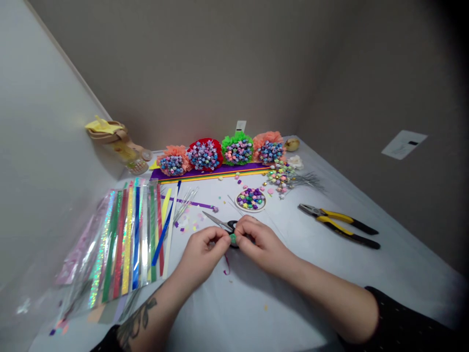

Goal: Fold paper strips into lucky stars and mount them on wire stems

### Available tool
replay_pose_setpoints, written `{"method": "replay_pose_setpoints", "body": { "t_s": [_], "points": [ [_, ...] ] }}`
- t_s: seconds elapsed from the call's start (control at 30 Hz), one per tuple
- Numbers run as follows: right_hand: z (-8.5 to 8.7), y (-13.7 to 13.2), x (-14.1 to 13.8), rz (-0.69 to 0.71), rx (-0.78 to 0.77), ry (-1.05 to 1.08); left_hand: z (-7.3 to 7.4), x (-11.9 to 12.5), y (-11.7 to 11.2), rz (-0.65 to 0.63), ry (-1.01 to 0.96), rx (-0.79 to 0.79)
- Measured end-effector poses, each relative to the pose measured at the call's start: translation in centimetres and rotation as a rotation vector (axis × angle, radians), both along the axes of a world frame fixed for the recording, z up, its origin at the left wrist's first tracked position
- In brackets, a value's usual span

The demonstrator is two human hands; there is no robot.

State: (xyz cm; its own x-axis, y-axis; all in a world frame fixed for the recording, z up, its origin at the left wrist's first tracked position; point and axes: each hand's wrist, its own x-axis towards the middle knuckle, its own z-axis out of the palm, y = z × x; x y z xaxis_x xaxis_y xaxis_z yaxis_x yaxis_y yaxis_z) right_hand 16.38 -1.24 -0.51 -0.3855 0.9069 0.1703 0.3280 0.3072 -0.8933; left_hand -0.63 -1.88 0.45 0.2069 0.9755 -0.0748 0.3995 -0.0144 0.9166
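Note:
My left hand and my right hand meet low in the middle of the table. Both pinch a tiny green piece between their fingertips. A thin purple paper strip hangs down below the left fingers. Scissors with black handles lie on the table just behind my fingers, blades pointing left. A small round dish of folded paper stars stands a little beyond the hands.
Packs of coloured paper strips lie at the left. Yellow-handled pliers lie at the right. Several star bouquets in crepe paper line the back, with loose wired stars beside them. A bottle leans at the back left.

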Motion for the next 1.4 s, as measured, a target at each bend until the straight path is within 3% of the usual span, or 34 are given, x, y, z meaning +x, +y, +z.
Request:
{"method": "replay_pose_setpoints", "body": {
  "t_s": [0.33, 0.77, 1.0, 1.2, 1.4],
  "points": [
    [0.3, 0.4, 0.0, -0.032, -0.103, 0.061, 0.1, 0.1, -0.2, -0.032, 0.075, 0.06],
    [0.2, 0.4, 0.0, -0.035, -0.106, 0.062, 0.0, 0.2, -0.3, -0.056, 0.11, 0.084],
    [0.3, 0.1, -0.1, -0.046, -0.05, -0.001, 0.2, 0.1, -0.2, 0.03, 0.133, 0.165],
    [0.2, -0.4, -0.3, -0.079, -0.08, -0.025, -0.1, -0.1, -0.5, 0.024, 0.161, 0.209],
    [0.0, -0.7, -0.4, -0.11, 0.215, -0.102, -0.4, 0.0, -0.6, 0.033, 0.206, 0.28]
  ]
}}
